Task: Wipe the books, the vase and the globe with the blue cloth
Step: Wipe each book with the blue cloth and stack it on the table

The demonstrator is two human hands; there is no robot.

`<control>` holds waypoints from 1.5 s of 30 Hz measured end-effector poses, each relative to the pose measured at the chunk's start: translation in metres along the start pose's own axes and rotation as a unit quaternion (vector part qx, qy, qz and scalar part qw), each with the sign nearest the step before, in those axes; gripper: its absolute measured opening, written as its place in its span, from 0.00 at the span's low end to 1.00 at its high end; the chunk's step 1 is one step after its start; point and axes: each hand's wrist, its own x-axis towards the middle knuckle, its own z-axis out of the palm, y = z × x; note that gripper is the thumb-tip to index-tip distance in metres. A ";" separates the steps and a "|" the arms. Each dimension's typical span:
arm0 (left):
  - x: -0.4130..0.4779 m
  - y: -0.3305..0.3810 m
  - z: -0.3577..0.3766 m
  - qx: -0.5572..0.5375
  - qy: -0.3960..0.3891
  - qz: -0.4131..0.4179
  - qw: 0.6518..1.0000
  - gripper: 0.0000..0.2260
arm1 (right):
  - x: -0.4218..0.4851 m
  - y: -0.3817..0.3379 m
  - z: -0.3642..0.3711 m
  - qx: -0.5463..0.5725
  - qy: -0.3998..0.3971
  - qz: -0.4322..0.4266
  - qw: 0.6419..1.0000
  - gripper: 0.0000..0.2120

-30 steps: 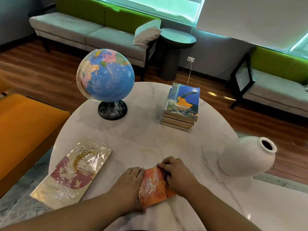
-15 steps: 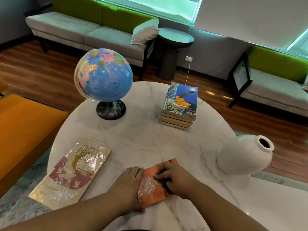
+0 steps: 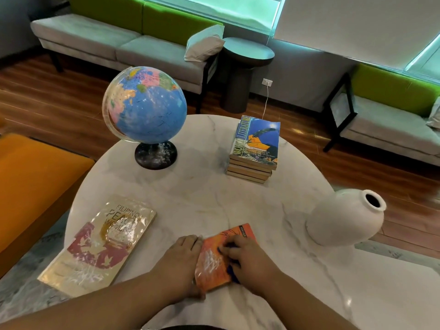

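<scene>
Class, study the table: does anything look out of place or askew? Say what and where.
The large cream book lies askew at the table's left edge, its near corner seemingly overhanging. The white vase appears to lean, perhaps lens distortion.

Orange book [image 3: 212,265] lies flat, nearest; blue cloth [image 3: 230,272], mostly hidden, seemingly bunched atop it.

Left hand [image 3: 183,260] lies flat against the left edge of the orange book [image 3: 210,270]. Right hand [image 3: 250,258] grips the blue cloth [image 3: 230,272] on its cover. Also on the table [image 3: 214,201]: globe [image 3: 145,106], book stack [image 3: 254,148], white vase [image 3: 345,220], cream book [image 3: 100,246].
</scene>
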 end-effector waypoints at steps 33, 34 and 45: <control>-0.003 -0.011 0.001 -0.062 0.007 0.019 0.998 0.51 | -0.027 -0.013 0.025 0.033 0.072 -0.001 0.997 0.17; -0.003 -0.010 0.001 -0.058 0.009 0.018 0.998 0.51 | -0.026 -0.013 0.024 0.030 0.083 0.013 0.996 0.18; -0.002 -0.012 0.003 -0.046 0.006 0.021 0.999 0.51 | -0.026 -0.015 0.021 0.023 0.073 -0.028 0.997 0.16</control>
